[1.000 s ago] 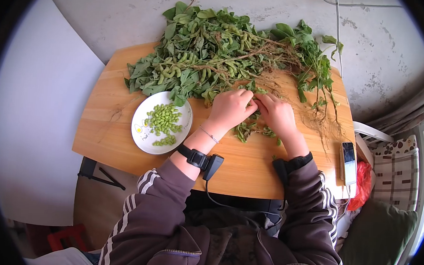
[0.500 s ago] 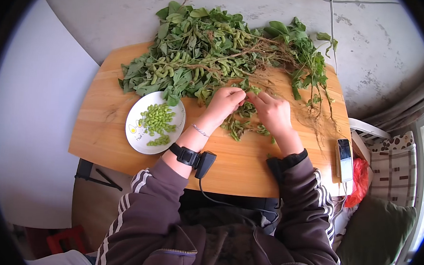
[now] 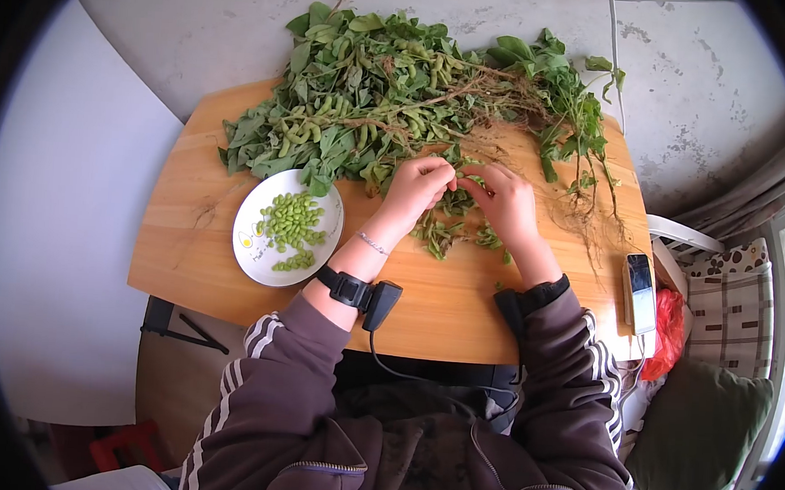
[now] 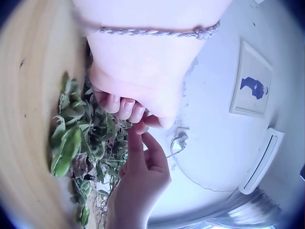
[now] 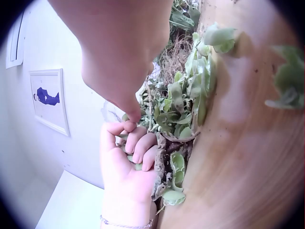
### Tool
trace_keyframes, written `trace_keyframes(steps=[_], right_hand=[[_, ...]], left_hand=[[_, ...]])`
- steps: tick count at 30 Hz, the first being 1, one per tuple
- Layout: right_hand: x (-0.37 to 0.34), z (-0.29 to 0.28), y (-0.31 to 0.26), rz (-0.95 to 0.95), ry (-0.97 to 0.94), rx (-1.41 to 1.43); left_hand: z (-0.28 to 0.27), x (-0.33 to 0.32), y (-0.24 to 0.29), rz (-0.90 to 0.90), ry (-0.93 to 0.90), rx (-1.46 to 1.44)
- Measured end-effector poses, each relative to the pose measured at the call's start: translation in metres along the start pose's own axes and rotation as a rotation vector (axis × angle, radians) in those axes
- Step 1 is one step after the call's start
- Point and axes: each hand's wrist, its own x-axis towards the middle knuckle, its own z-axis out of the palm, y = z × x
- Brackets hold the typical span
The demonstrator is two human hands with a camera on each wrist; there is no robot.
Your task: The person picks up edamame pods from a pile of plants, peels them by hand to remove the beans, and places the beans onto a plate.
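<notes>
Two bare hands are working over one wooden table (image 3: 433, 315). The left hand (image 3: 414, 192) is curling its fingers round at least two green pieces (image 5: 138, 167), which are showing between them. The right hand (image 3: 509, 207) is bringing its thumb and index finger up to the left fingertips; whether it is pinching anything cannot be told. One round white plate (image 3: 332, 213) is standing to the left, near the left forearm, and is holding dozens of shelled green beans (image 3: 291, 216), overlapping too much for an exact count. They are lying in one large cluster, with a smaller one trailing towards the person. One broad heap of bean plants (image 3: 366, 86) is covering the far side, and several split pods (image 3: 438, 234) are lying below the hands. One phone (image 3: 641, 292) is resting at the right edge.
</notes>
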Motion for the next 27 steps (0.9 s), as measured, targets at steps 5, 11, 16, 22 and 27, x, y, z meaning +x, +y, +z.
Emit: trace_keyframes(steps=[5,11,16,22,27], right_hand=[[-0.001,0.004,-0.002,0.184,0.014,0.277],[0.002,0.006,0.011,0.584,0.163,0.544],[0.004,-0.002,0.010,0.713,0.110,0.683],[0.001,0.003,0.012,0.621,0.017,0.521],[0.000,0.003,0.000,0.242,0.005,0.156]], left_hand=[[-0.001,0.002,-0.002,-0.008,0.032,0.013],[-0.006,0.007,-0.012,0.017,0.086,0.135],[0.001,0.007,-0.011,0.167,0.102,0.380],[0.001,0.011,-0.014,0.379,0.244,0.372],[0.004,0.007,-0.013,0.416,0.272,0.454]])
